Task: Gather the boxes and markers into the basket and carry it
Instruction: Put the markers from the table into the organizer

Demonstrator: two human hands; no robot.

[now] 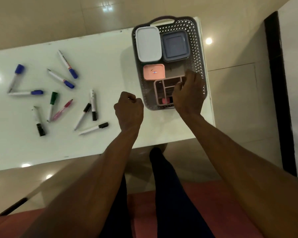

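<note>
With the right hand [187,93] curling over the tray [165,93] in the basket [199,54], grip unclear, the markers [93,104] are lying scattered leftward, nearest the clenched, empty left hand [128,110], axes pointing every way.

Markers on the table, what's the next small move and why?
Probably reach the left hand, curled and holding nothing, to the nearest black-capped marker. The boxes already sit in the basket; every marker lies outside it.
</note>
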